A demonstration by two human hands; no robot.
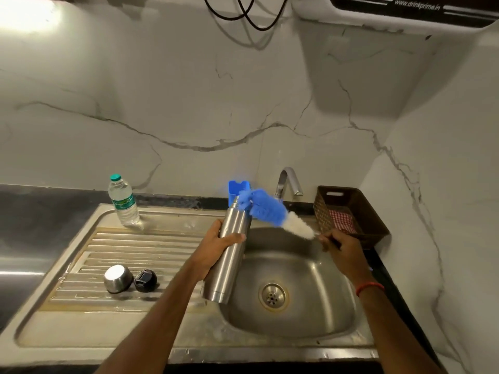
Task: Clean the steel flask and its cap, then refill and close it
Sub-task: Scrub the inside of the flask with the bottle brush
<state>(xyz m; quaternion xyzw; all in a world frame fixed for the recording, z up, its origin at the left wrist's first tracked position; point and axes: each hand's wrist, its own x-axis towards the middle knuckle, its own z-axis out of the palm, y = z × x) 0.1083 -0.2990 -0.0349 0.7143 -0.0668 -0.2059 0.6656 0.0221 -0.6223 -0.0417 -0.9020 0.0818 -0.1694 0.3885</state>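
My left hand (219, 245) grips the steel flask (226, 263) around its middle and holds it tilted over the left edge of the sink basin (310, 314), mouth pointing up and away. My right hand (341, 251) holds the handle of a bottle brush (270, 210) with blue and white bristles. The brush's blue tip is right at the flask's open mouth. The steel outer cup (118, 278) and the black inner cap (145, 280) lie side by side on the ribbed drainboard (113, 247).
A plastic water bottle (123, 201) with a green cap stands at the drainboard's back. A blue holder (237, 188) and the tap (287, 182) are behind the basin. A brown basket (359, 211) with a checked cloth sits at the right. A water purifier (421, 12) hangs above.
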